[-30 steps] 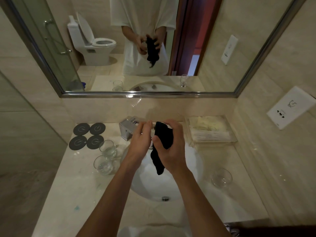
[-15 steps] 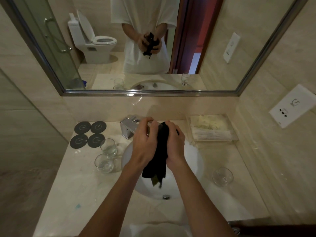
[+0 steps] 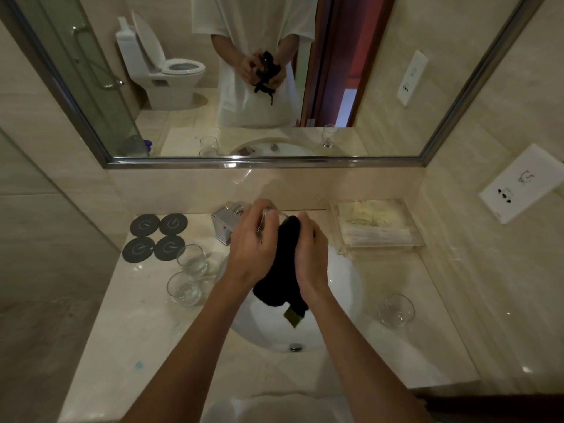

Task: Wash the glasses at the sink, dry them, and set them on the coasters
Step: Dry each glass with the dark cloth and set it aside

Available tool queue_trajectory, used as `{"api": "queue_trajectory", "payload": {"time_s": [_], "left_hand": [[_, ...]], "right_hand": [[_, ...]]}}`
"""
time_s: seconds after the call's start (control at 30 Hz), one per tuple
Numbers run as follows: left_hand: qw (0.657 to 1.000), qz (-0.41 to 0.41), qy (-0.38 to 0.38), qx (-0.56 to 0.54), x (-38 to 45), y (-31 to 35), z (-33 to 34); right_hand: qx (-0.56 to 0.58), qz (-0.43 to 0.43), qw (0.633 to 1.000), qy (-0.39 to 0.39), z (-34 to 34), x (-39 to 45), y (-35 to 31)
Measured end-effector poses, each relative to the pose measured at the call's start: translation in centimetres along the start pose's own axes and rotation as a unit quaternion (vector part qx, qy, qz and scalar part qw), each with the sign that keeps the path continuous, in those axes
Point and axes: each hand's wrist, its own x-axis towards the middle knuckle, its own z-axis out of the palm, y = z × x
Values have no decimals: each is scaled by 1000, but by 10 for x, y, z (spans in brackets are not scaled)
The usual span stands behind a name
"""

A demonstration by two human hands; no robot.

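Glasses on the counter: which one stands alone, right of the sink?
The lone glass right of the sink; the other two stand together by the coasters.

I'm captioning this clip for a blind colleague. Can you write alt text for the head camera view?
Over a white sink, the left hand grips a clear glass while the right hand holds a black cloth against it. Two glasses stand left of the basin beside four bare dark coasters, one glass right; a mirror hangs above.

Bathroom | sink (image 3: pixel 341 288) set in marble counter (image 3: pixel 128 325) at centre | wall mirror (image 3: pixel 381 87) above reflects toilet (image 3: pixel 171 71), upper left
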Motion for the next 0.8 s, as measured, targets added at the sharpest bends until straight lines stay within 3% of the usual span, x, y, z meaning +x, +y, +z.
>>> {"api": "queue_trajectory", "payload": {"time_s": [0.1,0.17,0.23,0.3,0.37,0.43,0.47,0.53,0.63,0.73,0.8], "left_hand": [[998,-61,-15,-9,8,10,-6],[986,-155,-51,-25,19,16,-9],[953,-278,-105,-54,30,22,-12],[902,-382,-172,-103,36,25,-17],[866,-426,-233,-119,37,30,-24],[857,-426,-268,-112,35,31,-26],[858,-427,-264,-113,34,32,-25],[866,-426,-224,-135,32,30,-17],[887,-387,-141,-208,21,25,-3],[951,-256,-70,-158,12,20,0],[988,-120,-46,-87,7,17,0]], "right_hand": [[-27,-109,994,-7,-1,1,-5],[-99,-229,968,-16,-3,7,-3],[-203,-390,898,-18,-10,16,0],[-271,-560,781,-63,-20,30,1],[-311,-665,665,-135,-31,41,-4],[-338,-700,605,-169,-39,50,-7],[-336,-703,604,-168,-40,52,-6],[-298,-686,651,-130,-38,50,-2],[-217,-590,777,-25,-25,33,2],[-143,-373,916,41,-6,9,-8],[-60,-197,977,50,0,3,-24]]}}
